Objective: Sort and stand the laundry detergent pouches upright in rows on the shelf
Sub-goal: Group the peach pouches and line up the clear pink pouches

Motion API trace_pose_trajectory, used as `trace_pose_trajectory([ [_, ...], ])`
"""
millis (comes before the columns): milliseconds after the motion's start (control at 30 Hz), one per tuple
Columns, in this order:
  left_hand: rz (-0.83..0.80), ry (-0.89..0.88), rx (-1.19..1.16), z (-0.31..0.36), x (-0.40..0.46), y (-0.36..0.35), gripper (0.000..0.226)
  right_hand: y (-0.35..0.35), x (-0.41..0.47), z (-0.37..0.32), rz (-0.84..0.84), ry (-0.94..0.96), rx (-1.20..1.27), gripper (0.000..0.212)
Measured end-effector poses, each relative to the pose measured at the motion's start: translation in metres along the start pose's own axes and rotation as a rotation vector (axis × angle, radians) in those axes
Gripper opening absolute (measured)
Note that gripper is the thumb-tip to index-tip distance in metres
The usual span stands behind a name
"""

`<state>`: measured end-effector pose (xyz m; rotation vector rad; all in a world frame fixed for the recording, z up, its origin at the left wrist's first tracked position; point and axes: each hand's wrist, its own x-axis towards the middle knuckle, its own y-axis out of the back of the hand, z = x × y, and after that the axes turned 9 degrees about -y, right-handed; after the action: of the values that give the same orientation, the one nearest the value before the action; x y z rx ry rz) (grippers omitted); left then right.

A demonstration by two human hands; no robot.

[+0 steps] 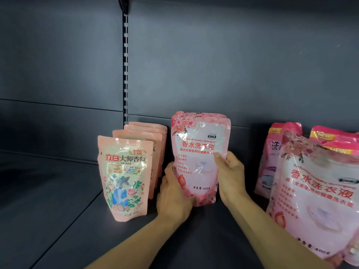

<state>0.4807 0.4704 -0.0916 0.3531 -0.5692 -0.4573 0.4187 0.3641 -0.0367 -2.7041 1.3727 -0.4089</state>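
Note:
A pink floral detergent pouch (198, 160) stands upright at the middle of the dark shelf (64, 220), with a second like pouch just behind it. My left hand (172, 199) grips its lower left edge. My right hand (230, 171) holds its right side, thumb on the front. To the left stands a row of several salmon-pink pouches (126, 177), one behind the other. At the right, a big pink floral pouch (314, 197) leans close to the camera.
Behind the big pouch at the right stand magenta-topped pouches (275, 152) and another with a yellow label (336, 138). A slotted upright rail (125, 65) runs down the grey back panel. The shelf's left part is bare.

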Motion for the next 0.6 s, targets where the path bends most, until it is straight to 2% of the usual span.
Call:
trace_pose_trajectory([
  [333, -0.032, -0.010, -0.032, -0.0029, 0.0010, 0.0022, 0.106, 0.0000, -0.0016, 0.0022, 0.047, 0.008, -0.049, 0.016],
  [600, -0.058, 0.001, -0.014, 0.0009, -0.0009, 0.0050, 0.104, 0.0006, -0.0035, 0.0000, 0.072, 0.011, -0.102, 0.012],
])
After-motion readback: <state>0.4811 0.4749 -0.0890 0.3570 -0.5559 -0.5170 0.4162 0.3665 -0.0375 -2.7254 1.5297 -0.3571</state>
